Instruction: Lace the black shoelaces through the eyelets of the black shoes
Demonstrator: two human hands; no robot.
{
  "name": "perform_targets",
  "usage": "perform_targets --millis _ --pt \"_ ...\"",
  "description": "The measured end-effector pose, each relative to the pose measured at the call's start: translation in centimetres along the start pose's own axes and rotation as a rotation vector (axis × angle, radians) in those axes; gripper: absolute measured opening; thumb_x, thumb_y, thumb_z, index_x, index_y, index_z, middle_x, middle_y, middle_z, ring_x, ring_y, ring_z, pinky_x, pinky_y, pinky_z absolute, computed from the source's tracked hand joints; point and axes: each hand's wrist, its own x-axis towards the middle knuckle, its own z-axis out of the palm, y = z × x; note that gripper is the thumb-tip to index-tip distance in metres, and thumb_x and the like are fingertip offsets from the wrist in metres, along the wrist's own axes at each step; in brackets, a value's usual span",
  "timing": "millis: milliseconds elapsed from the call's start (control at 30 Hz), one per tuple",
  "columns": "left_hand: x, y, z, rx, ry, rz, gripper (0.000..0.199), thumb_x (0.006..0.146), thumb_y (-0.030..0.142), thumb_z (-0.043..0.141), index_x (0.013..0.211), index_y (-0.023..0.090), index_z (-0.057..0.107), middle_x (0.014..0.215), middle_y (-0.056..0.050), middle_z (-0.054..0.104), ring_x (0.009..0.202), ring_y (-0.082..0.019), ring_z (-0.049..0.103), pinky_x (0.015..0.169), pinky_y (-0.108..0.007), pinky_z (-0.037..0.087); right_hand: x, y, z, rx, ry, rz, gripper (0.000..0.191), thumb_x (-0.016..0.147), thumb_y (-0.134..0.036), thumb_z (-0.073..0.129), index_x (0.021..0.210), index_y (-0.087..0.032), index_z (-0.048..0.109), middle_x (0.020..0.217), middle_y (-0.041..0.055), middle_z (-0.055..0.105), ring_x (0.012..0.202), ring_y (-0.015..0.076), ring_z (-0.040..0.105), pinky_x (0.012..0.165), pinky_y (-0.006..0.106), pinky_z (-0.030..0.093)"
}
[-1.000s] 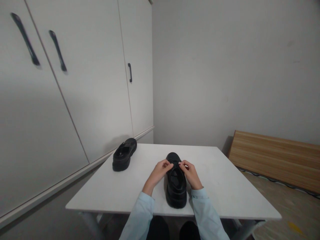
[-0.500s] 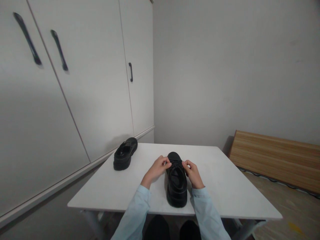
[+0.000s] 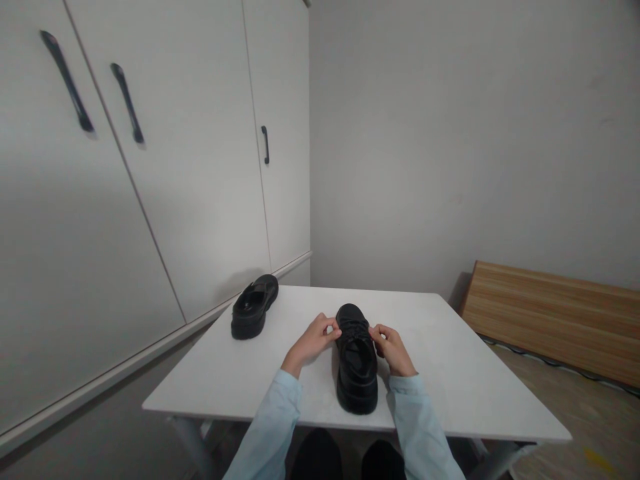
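A black lace-up shoe (image 3: 357,383) stands upright on the white table, its toe pointing away from me and its opening facing up. Dark laces (image 3: 354,331) cross its front. At the left of the lacing, my left hand (image 3: 316,339) is closed in a pinch on what looks like a lace end. My right hand (image 3: 393,348) pinches the lace on the other side, thumb and forefinger together. The lace ends are too dark and thin to see clearly. A second black shoe (image 3: 254,308) rests near the table's far left corner, away from both hands.
The white table (image 3: 210,387) extends around the shoe. White cabinets (image 3: 200,200) with dark handles run along the left, and a grey wall (image 3: 450,147) is behind. A wood-grain board (image 3: 550,317) leans at the right. My knees (image 3: 317,457) are under the front edge.
My right hand has shifted slightly outward to the right from the lacing, while my left hand stays nearly in place. The view has turned a little to the left.
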Motion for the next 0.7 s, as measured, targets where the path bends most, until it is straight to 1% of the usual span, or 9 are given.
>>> perform_targets --millis 233,300,367,433,500,533,600,633,700 --pt "-0.2 0.2 0.6 -0.017 0.033 -0.005 0.028 0.085 0.042 0.052 0.079 0.017 0.060 0.076 0.001 0.045 0.074 -0.015 0.046 0.071 -0.027 0.036 0.0 -0.3 -0.1 0.027 -0.038 0.108 0.048 0.061 -0.059 0.069 0.054 -0.020 0.042 0.041 -0.0112 0.029 0.036 0.0040 0.023 0.038 0.020 0.014" --pt "-0.3 0.6 0.6 -0.022 0.051 -0.010 0.028 0.085 0.042 0.051 0.078 0.017 0.059 0.074 0.001 0.047 0.073 -0.015 0.046 0.069 -0.026 0.036 -0.1 -0.4 -0.1 0.006 -0.041 0.109 0.047 0.063 -0.061 0.066 0.056 -0.020 0.044 0.042 -0.0109 0.030 0.036 0.0046 0.025 0.037 0.020 0.016" --pt "-0.5 1.1 0.4 -0.043 0.084 -0.030 0.027 0.085 0.041 0.050 0.079 0.017 0.059 0.073 0.001 0.052 0.073 -0.015 0.048 0.068 -0.026 0.038 -0.4 -0.5 -0.2 -0.018 -0.021 0.074 0.047 0.068 -0.064 0.061 0.061 -0.019 0.048 0.045 -0.0094 0.034 0.038 0.0061 0.029 0.037 0.020 0.020" --pt "-1.0 1.8 -0.2 -0.059 0.131 -0.056 0.026 0.086 0.040 0.049 0.082 0.017 0.060 0.077 -0.001 0.057 0.074 -0.015 0.051 0.070 -0.026 0.040 -1.1 -0.8 -0.4 -0.050 0.053 0.004 0.047 0.074 -0.065 0.055 0.069 -0.018 0.054 0.052 -0.0069 0.040 0.041 0.0077 0.035 0.037 0.021 0.025" --pt "-1.8 2.6 -0.9 -0.041 0.165 -0.078 0.024 0.086 0.038 0.048 0.084 0.017 0.060 0.083 -0.003 0.062 0.075 -0.015 0.054 0.072 -0.027 0.042 -2.2 -1.4 -0.5 -0.114 0.180 -0.101 0.045 0.078 -0.062 0.052 0.077 -0.018 0.058 0.058 -0.0041 0.047 0.044 0.0096 0.040 0.039 0.022 0.030" --pt "-2.4 3.1 -1.2 -0.017 0.171 -0.085 0.023 0.086 0.037 0.048 0.085 0.017 0.060 0.085 -0.004 0.063 0.076 -0.016 0.056 0.073 -0.027 0.043 -2.9 -1.8 -0.5 -0.167 0.248 -0.161 0.042 0.079 -0.059 0.053 0.077 -0.017 0.059 0.060 -0.0023 0.050 0.048 0.0114 0.044 0.042 0.024 0.034" --pt "-3.6 3.7 -1.6 0.044 0.168 -0.082 0.021 0.086 0.034 0.049 0.085 0.017 0.061 0.088 -0.005 0.065 0.078 -0.017 0.058 0.075 -0.029 0.045 -4.6 -2.6 -0.3 -0.279 0.370 -0.292 0.034 0.082 -0.051 0.054 0.080 -0.018 0.060 0.071 0.0027 0.059 0.062 0.0159 0.054 0.052 0.026 0.043" --pt "-4.3 3.9 -1.5 0.080 0.160 -0.071 0.020 0.086 0.033 0.048 0.085 0.018 0.061 0.089 -0.006 0.066 0.080 -0.018 0.060 0.076 -0.029 0.045 -5.5 -3.0 0.0 -0.338 0.395 -0.355 0.030 0.084 -0.047 0.052 0.082 -0.018 0.060 0.077 0.0046 0.062 0.069 0.0177 0.057 0.059 0.028 0.046" --pt "-5.8 4.0 -0.8 0.150 0.148 -0.044 0.018 0.087 0.031 0.050 0.090 0.018 0.062 0.093 -0.007 0.067 0.085 -0.019 0.062 0.081 -0.031 0.047 -7.2 -3.6 0.8 -0.476 0.360 -0.477 0.022 0.088 -0.039 0.050 0.084 -0.019 0.059 0.082 0.0060 0.063 0.075 0.0193 0.058 0.068 0.032 0.048"
